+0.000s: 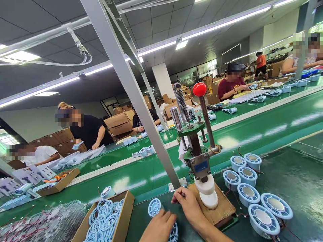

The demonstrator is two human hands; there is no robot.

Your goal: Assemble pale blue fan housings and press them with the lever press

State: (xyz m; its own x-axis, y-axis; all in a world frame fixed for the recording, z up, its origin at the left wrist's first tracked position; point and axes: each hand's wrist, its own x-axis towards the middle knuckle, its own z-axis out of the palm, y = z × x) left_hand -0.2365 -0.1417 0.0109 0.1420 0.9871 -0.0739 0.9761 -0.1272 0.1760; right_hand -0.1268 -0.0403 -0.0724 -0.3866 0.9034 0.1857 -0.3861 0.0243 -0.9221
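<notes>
Low in the view, my left hand (pixel 160 227) bends its fingers over a light-blue round part with spokes (pixel 174 232), which is partly hidden beneath it. A second blue spoked part (pixel 154 207) lies on the dark bench just beyond those fingers. My right hand (pixel 188 203) has its fingers curled in beside the hand press (pixel 200 164); whatever they hold, if anything, is hidden. The press has a red-knobbed lever (pixel 204 114), standing up, and white round blocks (pixel 208 195) above its wooden base (pixel 220 211).
Several blue round units with silver centres and wires (pixel 259 216) stand to the right. On the left are a cardboard box (pixel 127 215) of blue rings and a pile of clear parts with red wires (pixel 45 223). A metal post (pixel 133 90) rises before the green conveyor (pixel 242 137); people work beyond.
</notes>
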